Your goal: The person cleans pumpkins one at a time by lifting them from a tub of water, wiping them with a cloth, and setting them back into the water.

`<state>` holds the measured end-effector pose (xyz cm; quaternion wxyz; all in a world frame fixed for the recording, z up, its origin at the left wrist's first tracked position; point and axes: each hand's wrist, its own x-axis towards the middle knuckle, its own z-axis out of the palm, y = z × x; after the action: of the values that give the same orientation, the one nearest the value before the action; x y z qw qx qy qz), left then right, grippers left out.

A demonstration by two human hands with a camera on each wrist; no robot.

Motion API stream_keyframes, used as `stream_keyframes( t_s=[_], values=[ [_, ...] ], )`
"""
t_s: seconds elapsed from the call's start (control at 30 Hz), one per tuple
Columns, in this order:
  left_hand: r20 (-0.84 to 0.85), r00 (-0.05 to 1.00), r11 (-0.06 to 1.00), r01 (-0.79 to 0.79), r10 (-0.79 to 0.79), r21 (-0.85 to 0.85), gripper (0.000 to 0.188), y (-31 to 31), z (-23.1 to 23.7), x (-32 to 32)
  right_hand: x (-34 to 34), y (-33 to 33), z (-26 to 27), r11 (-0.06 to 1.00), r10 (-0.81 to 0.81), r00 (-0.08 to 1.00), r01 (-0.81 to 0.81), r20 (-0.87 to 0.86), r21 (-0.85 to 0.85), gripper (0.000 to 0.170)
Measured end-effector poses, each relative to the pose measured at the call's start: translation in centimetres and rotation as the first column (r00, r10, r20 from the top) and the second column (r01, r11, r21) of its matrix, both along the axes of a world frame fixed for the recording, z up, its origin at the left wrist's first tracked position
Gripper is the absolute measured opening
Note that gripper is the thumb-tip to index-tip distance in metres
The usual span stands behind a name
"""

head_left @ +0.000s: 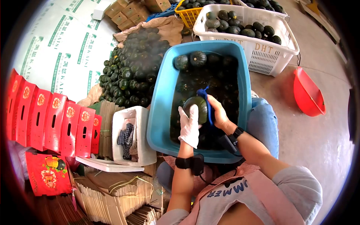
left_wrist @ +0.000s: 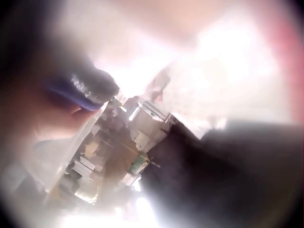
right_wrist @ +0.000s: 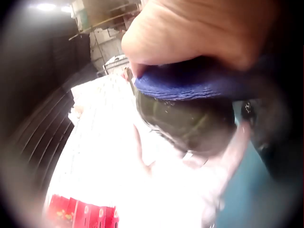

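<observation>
A dark green squash (head_left: 196,108) is held over the blue tub (head_left: 159,112). My left hand (head_left: 189,126), in a white glove, grips it from the near left side, thumb and fingers spread round it. With my bare right hand (head_left: 219,112) I hold a blue cloth (head_left: 209,108) against the squash's right side. In the right wrist view the cloth (right_wrist: 180,88) lies between the curled fingers and the green skin (right_wrist: 190,121). Dark water and more squashes (head_left: 198,58) fill the tub. The left wrist view is mostly glare and blur.
A large heap of squashes (head_left: 123,80) lies left of the tub. White crates (head_left: 262,60) of squashes stand behind it. A foam box (head_left: 140,146) with cloths, red cartons (head_left: 56,120) and flattened cardboard (head_left: 97,202) are at left. A red basin (head_left: 307,93) sits on the right.
</observation>
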<state>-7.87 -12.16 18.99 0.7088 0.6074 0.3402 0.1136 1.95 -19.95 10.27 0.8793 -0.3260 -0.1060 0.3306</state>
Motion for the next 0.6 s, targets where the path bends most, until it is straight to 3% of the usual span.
stream_keyframes(
  t_s=[0.03, 0.07, 0.1, 0.13, 0.17, 0.2, 0.23, 0.27, 0.3, 0.33, 0.4, 0.43, 0.47, 0.53, 0.57, 0.6],
  values=[
    [0.086, 0.989, 0.989, -0.11, 0.119, -0.102, 0.081, 0.8, -2.0, 0.7, -0.7, 0.1, 0.0, 0.991, -0.009, 0.984, 0.032, 0.179, -0.127, 0.046],
    [0.11, 0.988, 0.95, -0.068, 0.107, -0.305, 0.071, 2.1, -3.3, 0.8, -1.5, 0.0, 0.2, 0.966, 0.007, 0.934, 0.086, 0.356, -0.244, 0.045],
    [0.24, 0.962, 0.892, -0.008, 0.13, -0.451, 0.065, 3.2, -5.5, 1.2, -2.7, 0.1, 0.4, 0.92, 0.028, 0.832, 0.195, 0.553, -0.34, 0.044],
    [0.361, 0.916, 0.813, 0.074, 0.173, -0.577, 0.06, 3.6, -6.0, 1.6, -3.0, -0.1, 0.6, 0.879, 0.069, 0.607, 0.338, 0.792, -0.335, 0.039],
    [0.506, 0.841, 0.743, 0.215, 0.189, -0.634, 0.053, 3.5, -6.6, 1.7, -3.3, 0.2, 0.7, 0.87, 0.043, 0.492, 0.409, 0.869, -0.275, 0.035],
    [0.473, 0.822, 0.658, 0.168, 0.318, -0.734, 0.049, 3.2, -7.3, 2.0, -3.5, 0.5, 0.8, 0.86, 0.024, 0.368, 0.467, 0.93, -0.207, 0.03],
    [0.468, 0.834, 0.683, 0.161, 0.292, -0.713, 0.047, 3.7, -8.9, 2.0, -3.7, 0.5, 0.7, 0.853, 0.081, 0.279, 0.478, 0.957, -0.211, 0.029],
    [0.461, 0.848, 0.709, 0.155, 0.262, -0.688, 0.045, 4.7, -11.2, 1.9, -4.2, 0.4, 0.8, 0.838, 0.09, 0.26, 0.501, 0.961, -0.214, 0.029],
    [0.5, 0.848, 0.859, 0.114, 0.178, -0.499, 0.04, 5.6, -14.0, 2.4, -4.8, 0.5, 1.3, 0.806, 0.074, 0.269, 0.551, 0.96, -0.217, 0.029],
    [0.454, 0.847, 0.872, -0.023, 0.276, -0.488, 0.035, 4.3, -12.0, 2.3, -5.1, 0.8, 1.8, 0.77, 0.059, 0.274, 0.6, 0.96, -0.219, 0.029],
    [0.512, 0.82, 0.962, -0.167, 0.257, -0.216, 0.031, 2.9, -10.9, 2.3, -4.2, 1.9, 1.9, 0.725, -0.048, 0.46, 0.626, 0.887, -0.286, 0.03],
    [0.5, 0.845, 0.982, -0.165, 0.189, -0.092, 0.03, 2.8, -10.3, 2.1, -3.1, 2.4, 2.4, 0.716, -0.052, 0.51, 0.619, 0.859, -0.324, 0.032],
    [0.461, 0.876, 0.987, -0.163, 0.142, 0.007, 0.033, 2.3, -9.0, 2.0, -2.2, 2.7, 2.6, 0.675, -0.022, 0.65, 0.57, 0.76, -0.468, 0.033],
    [0.452, 0.892, 0.987, -0.088, 0.019, 0.132, 0.035, 1.2, -6.4, 1.1, 0.7, 2.8, 3.4, 0.651, 0.158, 0.894, 0.224, 0.418, -0.726, 0.032],
    [0.447, 0.894, 0.988, -0.043, -0.027, 0.146, 0.037, 1.2, -6.3, 1.0, 1.5, 2.6, 3.7, 0.686, 0.199, 0.897, 0.16, 0.394, -0.71, 0.031],
    [0.488, 0.873, 0.998, -0.025, -0.005, 0.055, 0.039, 1.2, -7.0, 1.2, 2.2, 2.3, 4.0, 0.717, 0.242, 0.896, 0.094, 0.372, -0.691, 0.031]
  ],
)
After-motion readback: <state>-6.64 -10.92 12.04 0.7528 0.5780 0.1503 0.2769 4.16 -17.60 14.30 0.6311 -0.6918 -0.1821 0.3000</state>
